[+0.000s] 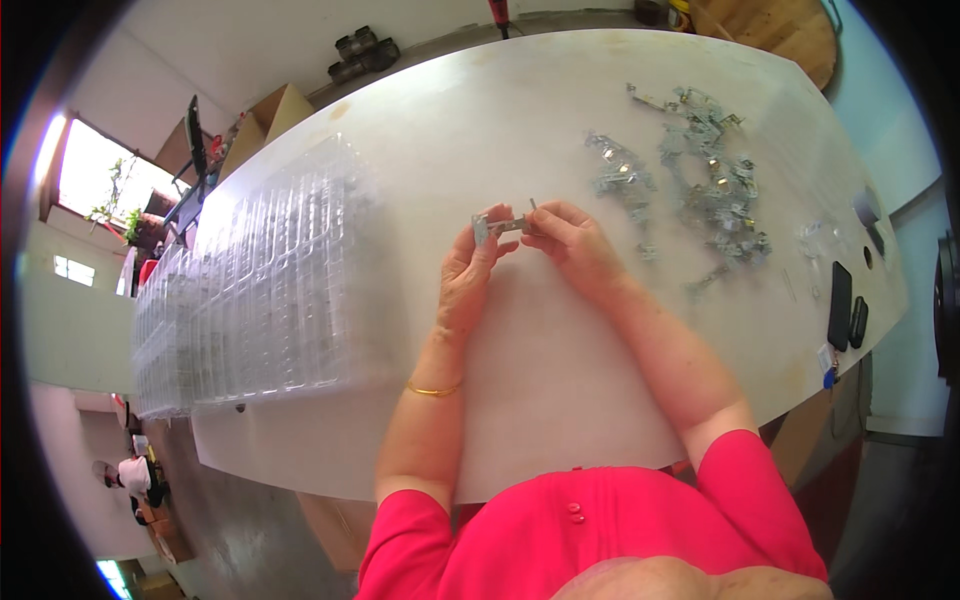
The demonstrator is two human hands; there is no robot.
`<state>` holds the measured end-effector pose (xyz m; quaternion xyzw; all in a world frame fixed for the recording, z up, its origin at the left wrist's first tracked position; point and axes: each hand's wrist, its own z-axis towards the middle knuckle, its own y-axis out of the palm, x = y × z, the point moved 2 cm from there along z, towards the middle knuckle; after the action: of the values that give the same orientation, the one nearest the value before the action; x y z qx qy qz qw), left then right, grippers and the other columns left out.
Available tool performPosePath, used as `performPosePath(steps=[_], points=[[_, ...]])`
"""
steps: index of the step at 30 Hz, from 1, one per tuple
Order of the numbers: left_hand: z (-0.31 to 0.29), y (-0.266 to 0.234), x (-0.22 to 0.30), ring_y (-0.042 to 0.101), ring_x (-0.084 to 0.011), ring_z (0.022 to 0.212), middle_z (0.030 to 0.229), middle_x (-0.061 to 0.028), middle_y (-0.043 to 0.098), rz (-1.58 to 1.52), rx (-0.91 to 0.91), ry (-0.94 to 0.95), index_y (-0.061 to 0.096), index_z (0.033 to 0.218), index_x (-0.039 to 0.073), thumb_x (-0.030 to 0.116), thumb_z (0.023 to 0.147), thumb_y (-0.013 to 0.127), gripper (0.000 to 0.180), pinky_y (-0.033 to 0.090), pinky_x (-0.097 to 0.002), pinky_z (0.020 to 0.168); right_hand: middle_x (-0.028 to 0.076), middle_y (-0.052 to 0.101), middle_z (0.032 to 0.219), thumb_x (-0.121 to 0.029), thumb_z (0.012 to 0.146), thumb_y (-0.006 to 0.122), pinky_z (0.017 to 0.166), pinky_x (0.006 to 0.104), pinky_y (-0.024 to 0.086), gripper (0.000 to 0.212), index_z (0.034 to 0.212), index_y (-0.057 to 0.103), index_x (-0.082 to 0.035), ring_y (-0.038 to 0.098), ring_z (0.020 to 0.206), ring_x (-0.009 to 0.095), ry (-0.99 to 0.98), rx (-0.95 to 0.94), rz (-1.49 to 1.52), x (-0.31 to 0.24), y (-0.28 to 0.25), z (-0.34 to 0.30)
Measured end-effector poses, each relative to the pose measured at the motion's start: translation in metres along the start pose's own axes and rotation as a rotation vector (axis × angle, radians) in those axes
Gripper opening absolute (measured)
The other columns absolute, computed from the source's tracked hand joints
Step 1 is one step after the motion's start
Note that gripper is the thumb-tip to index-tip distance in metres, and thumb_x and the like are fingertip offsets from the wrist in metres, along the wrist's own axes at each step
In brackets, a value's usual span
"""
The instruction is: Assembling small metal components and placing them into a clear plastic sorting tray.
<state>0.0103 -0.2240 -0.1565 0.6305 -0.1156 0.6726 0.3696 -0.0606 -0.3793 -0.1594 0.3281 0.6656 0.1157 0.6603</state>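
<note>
Plastic trays [270, 270] lie left on the table [540, 400] — metal parts [700, 180] right.

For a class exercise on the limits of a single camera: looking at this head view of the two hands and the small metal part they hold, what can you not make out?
- The small metal part: its exact shape, too small and partly covered by the fingers of the left hand and right hand.
- The pile of metal pieces: single pieces blur together.
- The clear plastic trays: contents unclear through glare.
- The dark flat objects near the table edge: too small to identify.
</note>
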Motion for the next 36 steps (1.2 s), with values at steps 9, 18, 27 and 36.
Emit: performPosePath(steps=[9,18,27,36], points=[[-0.002,-0.013,-0.004,0.062,-0.0141,0.076,0.081,-0.0022,0.060,-0.111,0.059,-0.136,0.061,0.099,0.004,0.029,0.105,0.050,0.028,0.050,-0.0290,0.070,-0.003,0.061,0.077,-0.019,0.098,0.063,0.064,0.0217,0.045,0.013,0.100,0.067,-0.006,0.053,0.070,0.005,-0.211,-0.002,-0.397,0.001,0.011,-0.005],[-0.003,-0.006,0.001,0.043,-0.0067,0.056,0.066,0.0033,0.049,0.187,0.116,-0.144,0.061,0.089,0.005,0.027,0.104,0.053,0.028,0.036,-0.0222,0.053,-0.005,0.058,0.071,-0.018,0.097,0.066,0.056,0.0211,0.041,0.012,0.099,0.068,-0.007,0.049,0.063,0.003,-0.238,-0.014,-0.556,-0.002,0.018,-0.011],[-0.003,-0.014,-0.007,0.040,-0.0053,0.058,0.067,0.0052,0.049,0.388,0.137,-0.037,0.061,0.086,0.004,0.023,0.101,0.058,0.025,0.034,-0.0223,0.052,-0.002,0.058,0.076,-0.016,0.097,0.064,0.062,0.0223,0.045,0.014,0.107,0.062,-0.005,0.053,0.068,0.006,-0.299,0.008,-0.653,-0.001,0.015,-0.011],[-0.006,-0.005,-0.006,0.041,-0.0096,0.058,0.063,-0.0019,0.048,0.712,0.113,0.132,0.057,0.083,0.002,0.018,0.097,0.063,0.022,0.038,-0.0280,0.052,-0.001,0.059,0.074,-0.012,0.096,0.064,0.064,0.0243,0.048,0.011,0.105,0.064,-0.006,0.055,0.068,0.008,-0.339,-0.050,-0.677,0.001,0.017,-0.011]])
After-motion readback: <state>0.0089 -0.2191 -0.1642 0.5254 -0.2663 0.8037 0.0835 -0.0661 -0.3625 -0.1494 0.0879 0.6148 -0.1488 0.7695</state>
